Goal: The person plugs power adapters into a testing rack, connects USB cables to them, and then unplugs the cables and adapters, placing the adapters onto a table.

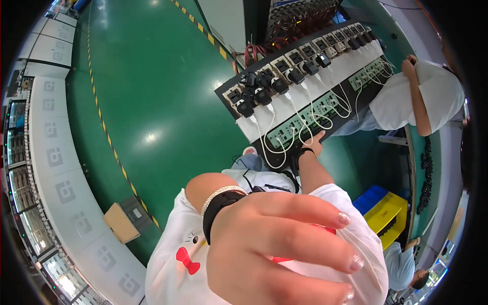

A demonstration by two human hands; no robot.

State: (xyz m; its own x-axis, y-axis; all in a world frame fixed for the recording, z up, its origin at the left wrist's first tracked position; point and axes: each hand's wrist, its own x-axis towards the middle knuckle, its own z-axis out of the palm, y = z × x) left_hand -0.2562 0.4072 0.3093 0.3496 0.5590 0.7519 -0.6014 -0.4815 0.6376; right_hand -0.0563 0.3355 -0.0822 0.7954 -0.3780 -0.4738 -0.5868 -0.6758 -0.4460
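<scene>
My left hand (284,239) is raised very close to the view and fills its lower middle. Its fingers are bent a little and spread apart, with nothing between them. On that wrist are a black band (221,211) and a beaded bracelet (221,191). My right hand (316,144) rests at the near edge of a long black and white panel (262,128), a finger stretched out; the rest of it is small and partly hidden. Along the panel run black plug adapters (279,85) in sockets. White cables (261,133) loop from them to a green port strip (305,122).
Beyond the panel is a rack with red wires (254,52). A person in a white shirt (417,96) stands at the right, another in light blue (399,264) lower down. Yellow and blue bins (389,213) sit at the right. A cardboard box (121,223) lies on the green floor.
</scene>
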